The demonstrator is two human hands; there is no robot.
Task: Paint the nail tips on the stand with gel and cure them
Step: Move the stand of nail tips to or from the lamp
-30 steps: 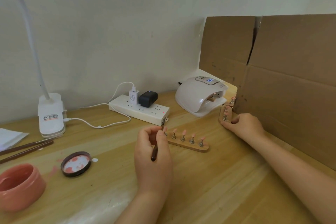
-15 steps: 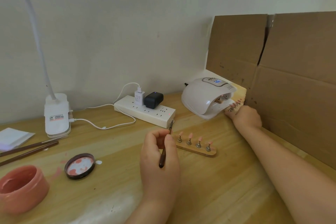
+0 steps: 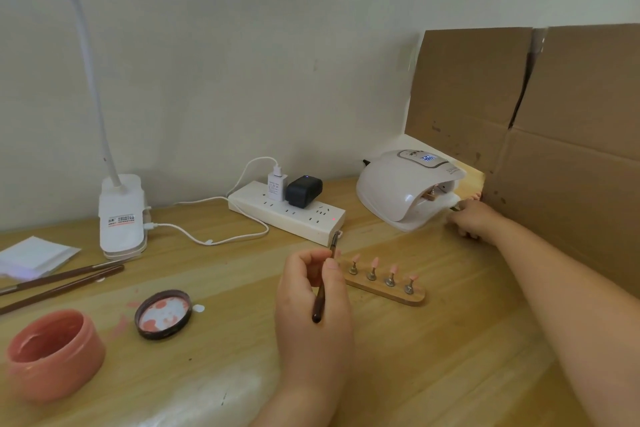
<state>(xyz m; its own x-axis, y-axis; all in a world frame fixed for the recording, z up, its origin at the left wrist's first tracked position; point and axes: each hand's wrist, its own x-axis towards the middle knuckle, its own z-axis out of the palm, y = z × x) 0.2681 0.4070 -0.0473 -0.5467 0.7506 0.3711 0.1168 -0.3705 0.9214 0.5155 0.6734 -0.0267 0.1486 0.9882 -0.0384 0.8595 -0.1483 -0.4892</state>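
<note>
**Wooden desk, nail stand mid-table, right hand at curing lamp**

Wooden desk against a pale wall, cardboard panels standing along the right side.

Far left: pink jar, open, pink gel inside. Behind it two brown brushes lying flat, and a white paper pad. Jar lid upside down near the jar, pink smears inside. Clip desk lamp behind, lit head at the top edge. White power strip with a white charger and a black adapter plugged in.

Left hand centre, thumb and fingers pinched round a dark-handled brush, bristle end pointing up and away, just beside the stand's left end.

Wooden nail stand just right of that hand, flat on the desk, four pink nail tips upright on metal holders.

White nail curing lamp further back right, display lit, something copper-coloured visible in its mouth. Right hand at the lamp's opening, fingers curled round something small and pink-tipped; too hidden to name it.
</note>
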